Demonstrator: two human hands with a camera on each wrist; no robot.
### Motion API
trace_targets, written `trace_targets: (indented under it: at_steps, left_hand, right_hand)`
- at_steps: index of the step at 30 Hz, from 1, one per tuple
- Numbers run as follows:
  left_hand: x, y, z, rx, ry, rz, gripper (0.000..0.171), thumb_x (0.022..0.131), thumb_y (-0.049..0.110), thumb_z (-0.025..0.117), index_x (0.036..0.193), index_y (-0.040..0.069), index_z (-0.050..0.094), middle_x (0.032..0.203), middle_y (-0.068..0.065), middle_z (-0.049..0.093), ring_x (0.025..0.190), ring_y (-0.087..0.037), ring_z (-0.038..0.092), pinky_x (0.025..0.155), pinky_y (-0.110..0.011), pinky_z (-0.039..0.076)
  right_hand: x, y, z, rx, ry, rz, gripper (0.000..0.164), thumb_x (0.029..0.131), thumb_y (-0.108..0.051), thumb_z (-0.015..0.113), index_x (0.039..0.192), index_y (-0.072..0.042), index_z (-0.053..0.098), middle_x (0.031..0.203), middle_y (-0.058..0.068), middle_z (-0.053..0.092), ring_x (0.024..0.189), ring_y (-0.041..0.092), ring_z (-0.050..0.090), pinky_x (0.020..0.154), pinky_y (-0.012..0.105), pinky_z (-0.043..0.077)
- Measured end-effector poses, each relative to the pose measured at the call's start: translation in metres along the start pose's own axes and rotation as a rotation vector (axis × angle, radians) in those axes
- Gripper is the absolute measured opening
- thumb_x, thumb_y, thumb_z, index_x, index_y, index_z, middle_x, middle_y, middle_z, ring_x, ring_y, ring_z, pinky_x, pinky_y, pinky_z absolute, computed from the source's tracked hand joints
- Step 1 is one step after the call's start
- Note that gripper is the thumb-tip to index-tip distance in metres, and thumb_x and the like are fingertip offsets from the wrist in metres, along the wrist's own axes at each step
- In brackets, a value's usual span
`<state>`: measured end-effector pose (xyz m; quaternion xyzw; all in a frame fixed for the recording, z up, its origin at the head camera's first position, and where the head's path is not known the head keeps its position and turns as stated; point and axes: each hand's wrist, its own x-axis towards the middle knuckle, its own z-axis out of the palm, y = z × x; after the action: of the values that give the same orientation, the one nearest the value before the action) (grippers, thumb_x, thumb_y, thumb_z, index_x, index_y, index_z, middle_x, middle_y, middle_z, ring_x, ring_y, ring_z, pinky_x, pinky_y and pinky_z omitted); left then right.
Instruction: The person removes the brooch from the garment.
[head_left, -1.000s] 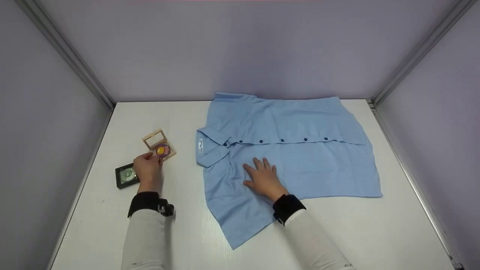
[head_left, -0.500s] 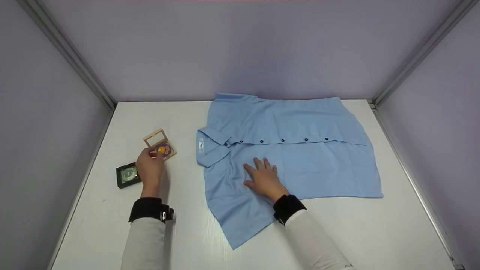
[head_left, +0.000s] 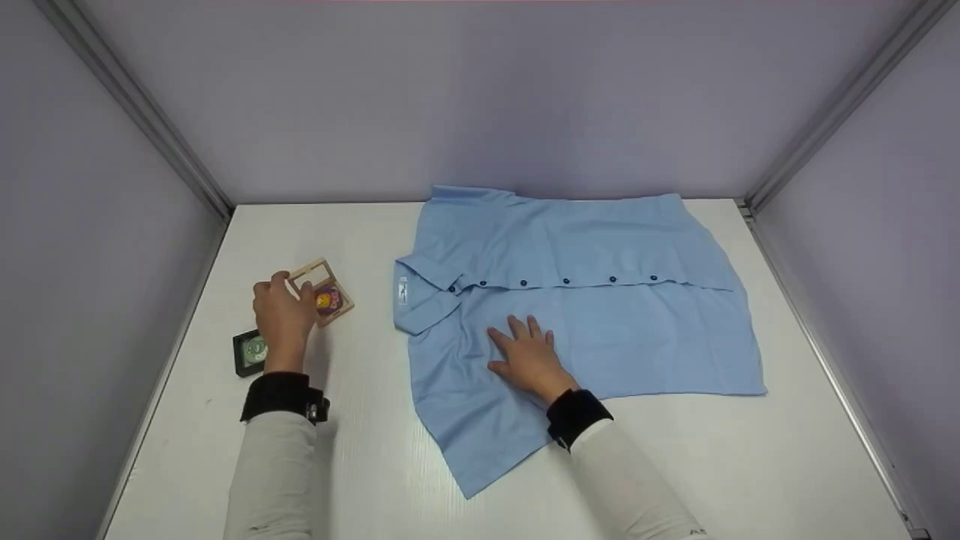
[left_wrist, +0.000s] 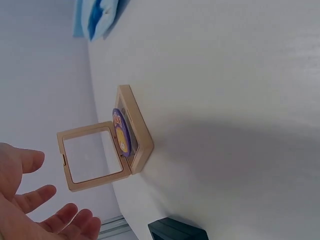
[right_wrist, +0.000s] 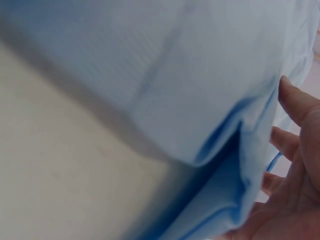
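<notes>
A small light-wood case [left_wrist: 137,125] stands with its framed lid [left_wrist: 95,156] raised. In its base lies a round purple badge with a yellow figure [head_left: 328,301]. My left hand [head_left: 283,315] is just left of the case, fingers apart and loosely bent, holding nothing; the left wrist view shows a gap between it and the lid. Partly hidden behind this hand is a dark case with a green round item [head_left: 253,349]. My right hand [head_left: 529,358] rests with spread fingers on a light blue short-sleeved shirt [head_left: 637,337], laid out with its collar to the left.
The white table [head_left: 375,450] bears all of these things. Grey-lilac panels [head_left: 480,97] enclose it at the back and both sides. One sleeve corner of the shirt reaches toward the table's front.
My left hand has drawn back from the badge, spreading its fingers and moving left toward the raised lid. The badge stays in the wooden case. My right hand and the shirt have not moved.
</notes>
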<state>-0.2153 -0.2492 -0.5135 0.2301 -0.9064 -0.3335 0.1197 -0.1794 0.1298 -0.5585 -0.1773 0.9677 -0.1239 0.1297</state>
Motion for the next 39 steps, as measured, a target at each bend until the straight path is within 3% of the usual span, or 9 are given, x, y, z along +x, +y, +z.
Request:
trace_targets:
  at_steps: [8,12,19,25,33,39]
  left_hand:
    - [0.019,-0.007,-0.006,0.069,-0.117,0.033,0.050,0.103,0.022,0.044,0.145,-0.004,0.040,0.142,-0.032,0.040,0.129,-0.048,0.041,0.103,-0.059,0.037]
    - [0.023,-0.009,-0.008,0.068,-0.158,0.028,0.046,0.105,0.020,0.040,0.143,-0.006,0.044,0.138,-0.031,0.045,0.128,-0.046,0.043,0.103,-0.056,0.038]
    - [0.023,-0.012,-0.008,0.019,-0.158,-0.008,0.040,0.106,0.019,0.040,0.136,-0.005,0.052,0.126,-0.026,0.057,0.115,-0.039,0.055,0.092,-0.052,0.046]
    - [0.022,-0.013,-0.007,-0.023,-0.151,-0.059,0.034,0.105,0.018,0.041,0.124,-0.006,0.058,0.114,-0.024,0.060,0.102,-0.036,0.057,0.084,-0.048,0.047]
    - [0.018,-0.017,-0.002,-0.025,-0.182,-0.031,0.037,0.106,0.019,0.041,0.125,-0.008,0.058,0.122,-0.027,0.060,0.111,-0.040,0.057,0.092,-0.052,0.046]
    - [0.010,-0.019,0.003,-0.015,-0.193,0.013,0.036,0.106,0.019,0.042,0.121,-0.009,0.059,0.115,-0.027,0.059,0.107,-0.039,0.056,0.091,-0.052,0.045]
  right_hand:
    - [0.000,-0.001,0.000,0.006,0.005,-0.009,0.060,0.095,-0.043,0.062,0.148,-0.019,0.046,0.154,0.019,0.030,0.142,0.049,0.017,0.105,0.071,0.021]
    - [0.001,-0.001,0.001,0.006,0.004,-0.012,0.060,0.095,-0.044,0.062,0.148,-0.020,0.046,0.155,0.019,0.029,0.142,0.049,0.017,0.105,0.071,0.021]
    - [0.001,-0.002,0.001,-0.010,-0.001,-0.017,0.060,0.095,-0.044,0.062,0.148,-0.020,0.045,0.154,0.019,0.029,0.141,0.049,0.017,0.105,0.071,0.022]
    - [0.001,-0.002,0.000,-0.011,-0.003,-0.020,0.060,0.095,-0.043,0.062,0.148,-0.020,0.046,0.154,0.019,0.029,0.141,0.049,0.018,0.105,0.071,0.022]
    - [0.000,0.000,-0.002,0.003,0.001,-0.023,0.060,0.095,-0.042,0.063,0.147,-0.019,0.047,0.154,0.019,0.030,0.142,0.048,0.018,0.105,0.071,0.022]
    - [-0.003,-0.003,-0.004,0.000,0.012,-0.049,0.058,0.095,-0.039,0.065,0.145,-0.016,0.049,0.153,0.018,0.034,0.141,0.043,0.025,0.107,0.065,0.026]
